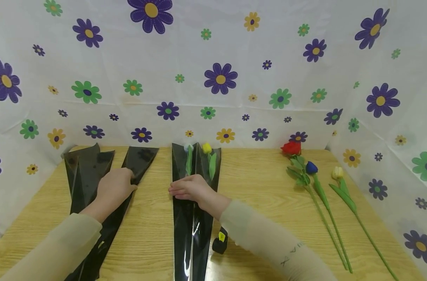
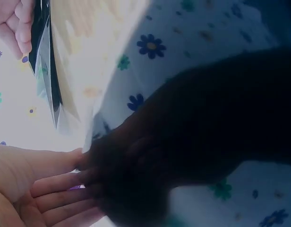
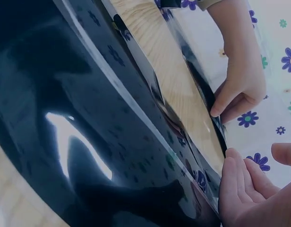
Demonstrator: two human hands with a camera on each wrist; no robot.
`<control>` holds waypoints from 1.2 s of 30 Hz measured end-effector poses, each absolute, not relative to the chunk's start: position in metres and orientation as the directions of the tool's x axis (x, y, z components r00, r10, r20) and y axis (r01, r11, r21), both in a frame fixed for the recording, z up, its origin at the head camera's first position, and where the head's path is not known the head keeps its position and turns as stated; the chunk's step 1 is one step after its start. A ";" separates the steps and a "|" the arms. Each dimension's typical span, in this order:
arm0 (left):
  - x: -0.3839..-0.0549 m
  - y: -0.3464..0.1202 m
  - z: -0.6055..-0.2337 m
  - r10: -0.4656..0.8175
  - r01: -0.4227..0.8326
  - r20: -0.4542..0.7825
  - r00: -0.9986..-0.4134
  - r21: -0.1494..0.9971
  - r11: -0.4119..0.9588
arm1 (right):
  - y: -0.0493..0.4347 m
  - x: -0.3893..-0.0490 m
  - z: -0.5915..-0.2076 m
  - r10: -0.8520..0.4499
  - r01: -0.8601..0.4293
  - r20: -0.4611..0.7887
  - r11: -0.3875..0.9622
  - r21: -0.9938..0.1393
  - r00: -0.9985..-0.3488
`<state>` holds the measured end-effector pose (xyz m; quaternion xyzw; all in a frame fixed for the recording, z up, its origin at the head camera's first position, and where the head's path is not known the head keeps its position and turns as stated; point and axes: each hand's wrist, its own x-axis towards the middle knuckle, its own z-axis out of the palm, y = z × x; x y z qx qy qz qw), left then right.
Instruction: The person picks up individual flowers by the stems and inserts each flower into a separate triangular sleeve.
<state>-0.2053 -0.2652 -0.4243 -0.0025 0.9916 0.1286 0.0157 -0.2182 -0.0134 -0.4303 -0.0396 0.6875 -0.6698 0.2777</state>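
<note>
While the right hand (image 1: 196, 190) lies straight-fingered, gripping nothing, over two black plastic sleeves (image 1: 183, 234) holding yellow and pale flowers (image 1: 207, 148), the left hand (image 1: 114, 188) pinches a tapering black plastic sleeve (image 1: 140, 159) on the wooden table (image 1: 252, 175); picking it up seems underway, likely needing a gentle lift next.

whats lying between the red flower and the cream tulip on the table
The blue flower lies between the red flower and cream tulip, in the head view.
</note>
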 end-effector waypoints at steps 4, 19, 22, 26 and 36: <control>-0.203 -0.261 -0.424 0.028 0.026 -0.005 -1.000 0.268 0.963 | -0.014 -0.217 -0.431 -0.423 0.333 -0.334 0.079 -0.939 -0.842; -0.179 -0.230 -0.403 0.080 0.135 0.223 -0.972 0.246 0.960 | -0.017 -0.214 -0.432 -0.454 0.370 -0.334 0.008 -0.929 -0.826; -0.172 -0.222 -0.397 0.113 0.171 0.273 -0.955 0.200 0.965 | -0.019 -0.214 -0.431 -0.475 0.390 -0.343 -0.002 -0.921 -0.811; -0.161 -0.210 -0.391 0.157 0.210 0.321 -0.934 0.137 0.968 | -0.021 -0.214 -0.430 -0.500 0.434 -0.364 -0.026 -0.900 -0.786; -0.133 -0.176 -0.379 0.335 0.339 0.500 -0.799 -0.086 0.937 | -0.021 -0.222 -0.416 -0.413 0.492 -0.386 -0.189 -0.849 -0.825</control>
